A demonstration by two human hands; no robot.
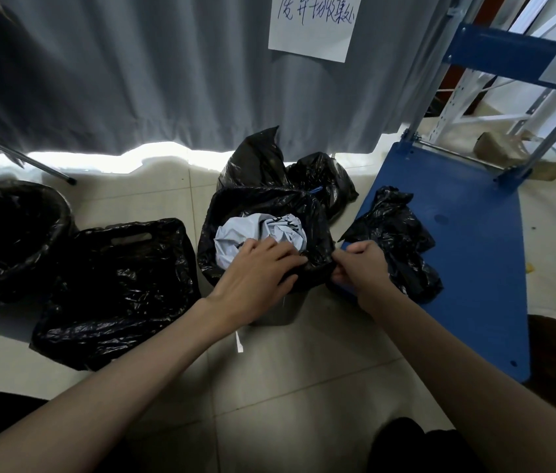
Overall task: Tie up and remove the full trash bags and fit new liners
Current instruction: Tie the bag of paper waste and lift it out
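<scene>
Head view: a tiled floor point(304, 387) seen from above, both bare forearms reaching forward to a bin.
Bin: a small grey round trash bin point(276, 310) stands on the tiles at centre, lined with a glossy black plastic trash bag point(263, 206) folded over its rim.
Contents: a crumpled pale grey plastic wrapper point(263, 230) fills the top of the bag.
Left hand: the left hand point(256, 268) lies on the near rim, fingers curled over the wrapper and bag edge, thumb tucked against the black film.
Right hand: the right hand point(362, 264) pinches the bag's right edge between thumb and bent fingers.
Around: a second black-lined bin point(10, 230) at far left; a flat black plastic bag with a cut-out handle point(116, 288) beside it; a loose black bag point(287, 169) behind the centre bin; a crumpled black bag point(396, 233) on a blue platform cart point(467, 268).
Backdrop: a grey curtain point(133, 73) with a handwritten white paper sign point(314, 22).
</scene>
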